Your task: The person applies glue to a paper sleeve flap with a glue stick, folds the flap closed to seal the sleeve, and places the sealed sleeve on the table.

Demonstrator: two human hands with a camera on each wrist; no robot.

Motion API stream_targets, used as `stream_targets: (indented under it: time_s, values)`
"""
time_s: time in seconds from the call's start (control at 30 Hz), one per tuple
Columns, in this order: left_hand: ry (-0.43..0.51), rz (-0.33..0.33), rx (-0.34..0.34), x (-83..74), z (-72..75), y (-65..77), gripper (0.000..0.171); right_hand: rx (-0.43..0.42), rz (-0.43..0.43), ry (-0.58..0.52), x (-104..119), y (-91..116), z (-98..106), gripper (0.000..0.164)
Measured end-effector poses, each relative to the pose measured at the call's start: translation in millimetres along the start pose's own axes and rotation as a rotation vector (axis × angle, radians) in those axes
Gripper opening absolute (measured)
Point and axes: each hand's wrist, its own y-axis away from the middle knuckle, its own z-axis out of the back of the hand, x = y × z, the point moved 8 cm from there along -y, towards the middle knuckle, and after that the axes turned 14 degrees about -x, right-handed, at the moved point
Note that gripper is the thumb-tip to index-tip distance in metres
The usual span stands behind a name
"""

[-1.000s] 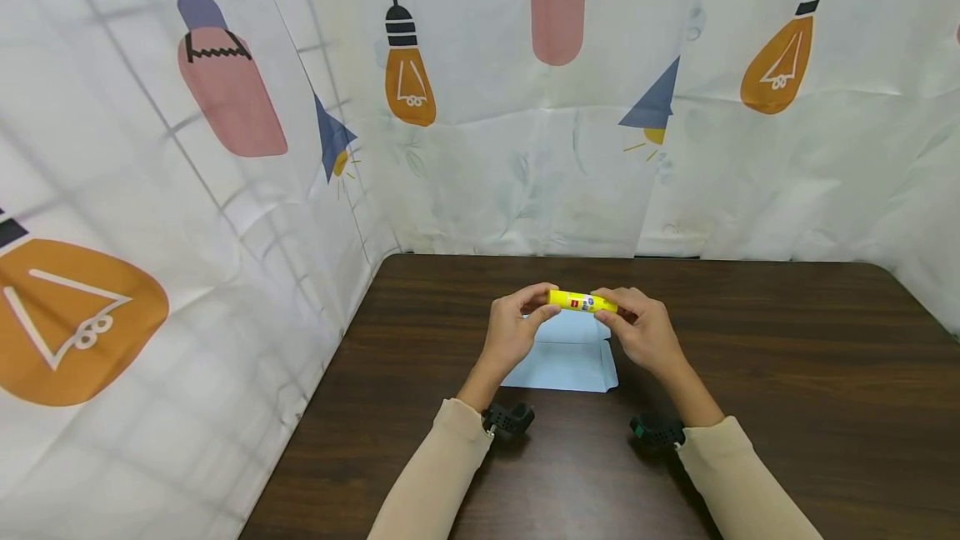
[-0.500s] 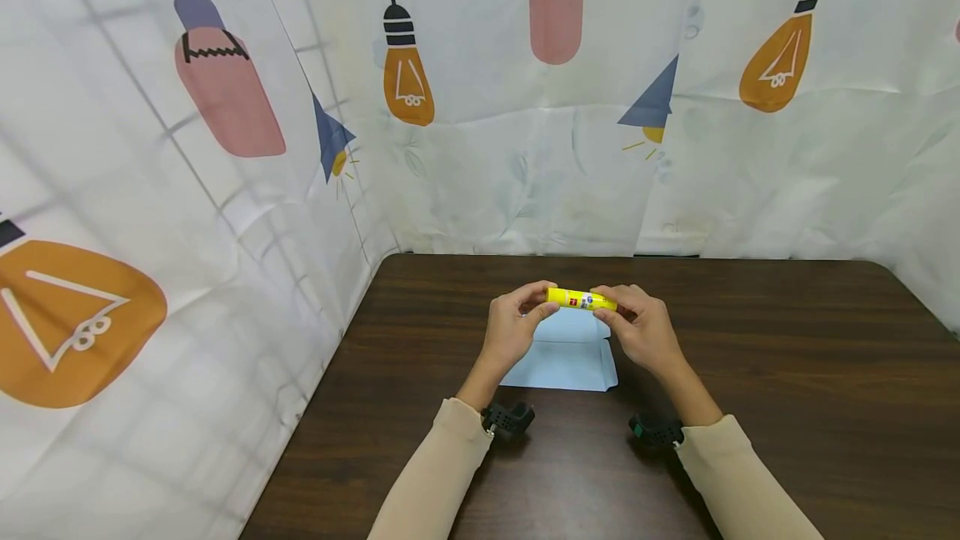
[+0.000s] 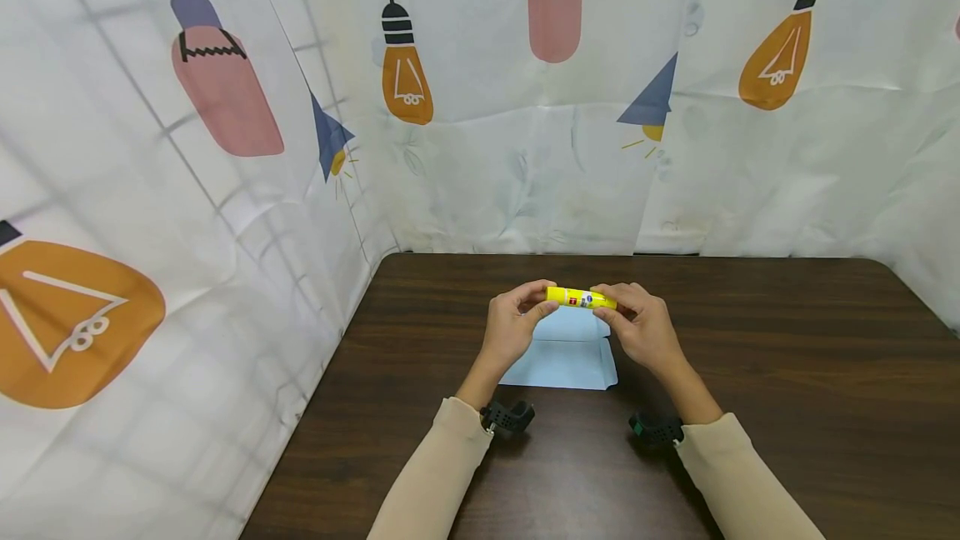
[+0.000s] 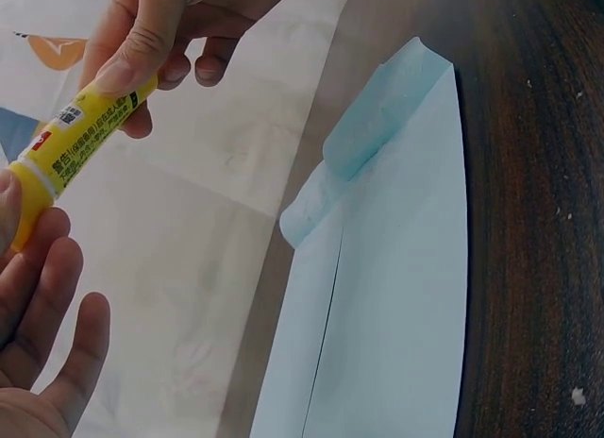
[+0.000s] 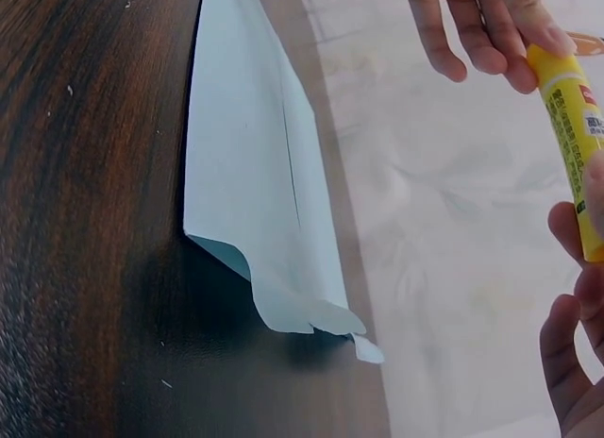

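The left hand (image 3: 510,327) pinches one end of a yellow glue stick (image 3: 581,298) between thumb and fingers, the end with the white band; its other fingers curl loosely, off the tube. The right hand (image 3: 641,327) grips the opposite end, thumb pressed along the printed side. Between the two sets of fingers, the labelled middle of the tube is uncovered. The stick is held nearly level, raised off the table (image 3: 787,373), and from the head it overlaps the far part of a pale blue folded paper (image 3: 562,365).

The paper lies beneath and between the forearms, a dark line running across it. Its near edge is straight; at the right, notched flaps stick out, and the right wrist view shows that end curling up, with shadow under it. The left hand and forearm hide part of its left side.

Dark wood reaches to either side of the paper and toward the person, giving the forearms room. The table's far edge, round-cornered, meets a printed cloth (image 3: 487,190); its left edge runs close along the same hanging. Black wrist devices (image 3: 508,417) sit just ahead of beige sleeves (image 3: 435,473).
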Motion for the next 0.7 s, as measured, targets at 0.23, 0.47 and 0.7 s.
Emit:
stream_targets:
  time_s: [0.23,0.47,0.7]
  values:
    - [0.002,0.006,0.014,0.7,0.1,0.0,0.033,0.004,-0.004,0.001,-1.7,0.3,0.2,0.032]
    - [-0.007,0.004,0.012,1.7,-0.1,-0.7,0.032,0.005,-0.014,0.005,-2.4,0.9,0.9,0.032]
    - [-0.011,-0.011,0.011,0.6,0.4,-1.2,0.033,0.001,-0.012,-0.007,-3.0,0.7,0.8,0.032]
